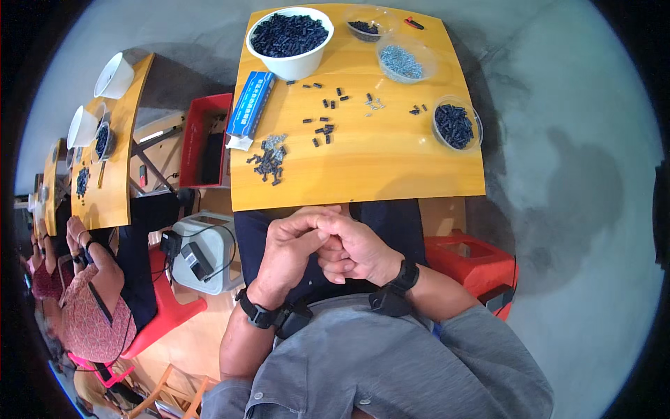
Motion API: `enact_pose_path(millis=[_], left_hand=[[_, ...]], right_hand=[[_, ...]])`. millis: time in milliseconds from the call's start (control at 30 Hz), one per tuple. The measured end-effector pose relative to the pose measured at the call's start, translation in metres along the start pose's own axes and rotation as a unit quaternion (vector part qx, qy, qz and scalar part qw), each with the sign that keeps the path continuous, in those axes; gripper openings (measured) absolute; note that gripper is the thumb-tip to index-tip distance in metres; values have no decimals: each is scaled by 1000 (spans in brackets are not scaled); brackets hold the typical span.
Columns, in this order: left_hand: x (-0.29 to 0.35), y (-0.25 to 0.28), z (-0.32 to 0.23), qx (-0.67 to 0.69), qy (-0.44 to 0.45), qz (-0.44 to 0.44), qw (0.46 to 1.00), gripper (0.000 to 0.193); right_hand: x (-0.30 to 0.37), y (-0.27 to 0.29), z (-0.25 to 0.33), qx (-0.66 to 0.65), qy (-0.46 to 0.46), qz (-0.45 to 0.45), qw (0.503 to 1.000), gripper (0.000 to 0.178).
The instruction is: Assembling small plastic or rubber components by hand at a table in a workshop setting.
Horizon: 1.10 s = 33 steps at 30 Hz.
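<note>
My left hand (287,246) and my right hand (357,246) are clasped together over my lap, just below the table's near edge. Their fingers are closed and folded around each other, and no object shows between them. Black bands circle both wrists. On the yellow wooden table (391,167), nearest my left hand, lies a pile of small black parts (269,166) beside some small silver screws (274,142). Farther in, several loose black pieces (324,130) are scattered about, with a few screws (375,105) near them.
A white bucket of black parts (288,63) and a blue box (251,105) stand at left. Clear tubs hold silver screws (401,61) and black parts (453,126). A red crate (202,115), grey stool (216,269) and red stool (474,262) flank me. Another person (94,307) sits left.
</note>
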<state>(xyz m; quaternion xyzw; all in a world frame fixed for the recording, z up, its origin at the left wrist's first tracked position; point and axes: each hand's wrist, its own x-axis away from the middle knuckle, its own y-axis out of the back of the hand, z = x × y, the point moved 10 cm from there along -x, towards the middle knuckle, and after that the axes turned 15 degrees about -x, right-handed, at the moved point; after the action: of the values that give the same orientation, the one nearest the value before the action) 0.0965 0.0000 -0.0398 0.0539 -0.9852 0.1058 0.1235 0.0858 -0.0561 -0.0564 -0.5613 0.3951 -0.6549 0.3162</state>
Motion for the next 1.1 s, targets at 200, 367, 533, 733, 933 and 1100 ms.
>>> enact_pose_path(millis=[200, 367, 533, 733, 933, 1100], left_hand=[[-16, -22, -6, 34, -8, 8, 999, 29], [-22, -5, 29, -21, 39, -36, 998, 27], [-31, 19, 54, -123, 103, -65, 985, 24], [-59, 33, 72, -113, 120, -66, 984, 23], [-67, 41, 79, -97, 140, -90, 981, 22], [-71, 46, 89, -33, 142, -103, 984, 15]], right_hand=[[31, 1, 77, 295, 148, -75, 941, 33], [111, -2, 220, 656, 444, -253, 555, 32], [152, 27, 293, 744, 364, -451, 333, 38], [144, 37, 307, 768, 314, -469, 302, 35], [84, 8, 260, 748, 466, -264, 391, 19], [-4, 13, 210, 719, 429, -173, 519, 18]])
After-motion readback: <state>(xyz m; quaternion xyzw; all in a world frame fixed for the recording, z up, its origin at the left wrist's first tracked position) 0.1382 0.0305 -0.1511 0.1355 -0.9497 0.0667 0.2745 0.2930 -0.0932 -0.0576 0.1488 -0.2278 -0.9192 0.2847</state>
